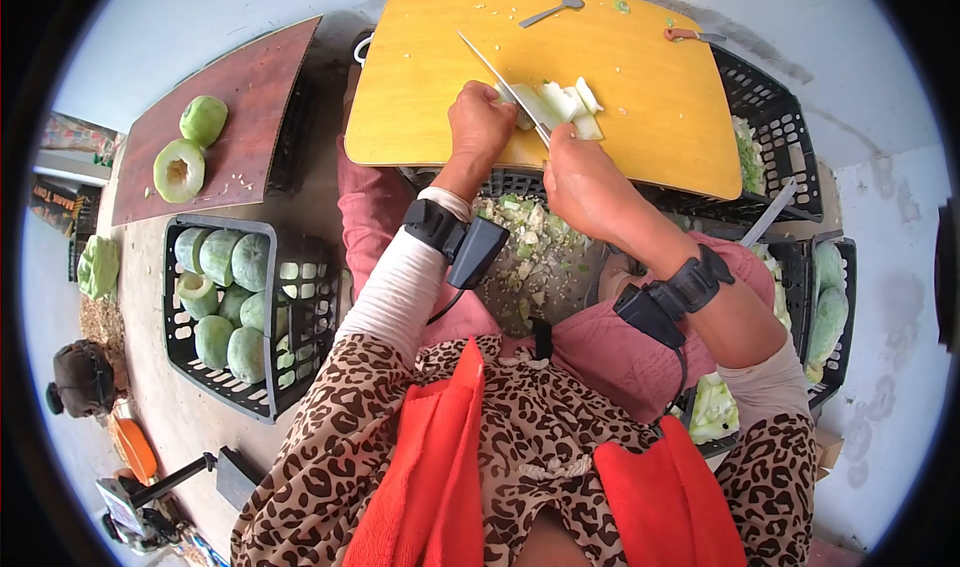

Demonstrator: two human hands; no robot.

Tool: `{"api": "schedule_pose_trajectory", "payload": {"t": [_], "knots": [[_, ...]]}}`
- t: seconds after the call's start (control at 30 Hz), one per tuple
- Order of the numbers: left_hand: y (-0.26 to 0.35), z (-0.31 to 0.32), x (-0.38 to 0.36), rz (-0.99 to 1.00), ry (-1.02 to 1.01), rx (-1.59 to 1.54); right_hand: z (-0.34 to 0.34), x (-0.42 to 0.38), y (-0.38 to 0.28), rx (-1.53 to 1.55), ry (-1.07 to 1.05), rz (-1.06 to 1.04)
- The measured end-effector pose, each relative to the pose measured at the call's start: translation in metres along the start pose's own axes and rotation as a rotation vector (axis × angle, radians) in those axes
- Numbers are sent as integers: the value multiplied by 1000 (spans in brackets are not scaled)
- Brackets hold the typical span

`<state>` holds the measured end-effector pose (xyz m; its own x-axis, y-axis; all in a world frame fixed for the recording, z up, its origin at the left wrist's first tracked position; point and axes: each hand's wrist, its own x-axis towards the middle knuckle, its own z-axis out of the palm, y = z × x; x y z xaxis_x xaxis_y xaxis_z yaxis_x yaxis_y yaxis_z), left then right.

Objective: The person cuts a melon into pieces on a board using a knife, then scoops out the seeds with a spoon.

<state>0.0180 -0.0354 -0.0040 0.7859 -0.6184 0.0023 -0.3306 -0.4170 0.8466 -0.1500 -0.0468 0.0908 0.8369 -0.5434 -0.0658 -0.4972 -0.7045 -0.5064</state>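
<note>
My right hand [590,182] is closed around the handle of a long knife [503,79], its blade slanting up and left over the yellow table [430,67]. My left hand [483,125] is curled beside the blade, closed on a pale green piece of winter melon [507,94] mostly hidden by the fingers and knife. Just right of the blade lie several peeled, whitish melon pieces [562,100]. A spoon [552,12] rests near the table's far edge, and a small knife with a reddish-brown handle [690,36] lies at the far right corner.
Whole winter melons [249,263] fill a black crate [270,367] at left. Two peeled melons, one cut open [179,171], sit on a brown board [250,97]. Scraps [520,237] lie below the table edge. Black crates [790,137] stand at right; a long blade [770,212] sticks up there.
</note>
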Motion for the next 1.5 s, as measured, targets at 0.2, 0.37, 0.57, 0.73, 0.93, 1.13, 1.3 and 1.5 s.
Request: {"api": "schedule_pose_trajectory", "payload": {"t": [0.2,0.37,0.57,0.73,0.93,1.13,1.3,1.5], "knots": [[4,-14,1,92,-132,58,-3,1,-1,24,-7,32],[6,-30,12,60,-3,-258,-4,1,-1,18,7,12],[30,-46,19,192,123,-243,-5,-2,-6,-4,-16,21],[43,-44,24,236,136,-38,0,-2,-5,-13,-3,14],[34,-40,47,265,13,-67,-4,1,-9,0,-33,11],[24,-27,75,250,-87,-24,2,18,0,-24,-60,25],[29,-17,91,224,-171,75,-7,29,4,-12,-106,122],[41,-9,85,340,-93,77,-13,24,12,80,-84,156]]}}
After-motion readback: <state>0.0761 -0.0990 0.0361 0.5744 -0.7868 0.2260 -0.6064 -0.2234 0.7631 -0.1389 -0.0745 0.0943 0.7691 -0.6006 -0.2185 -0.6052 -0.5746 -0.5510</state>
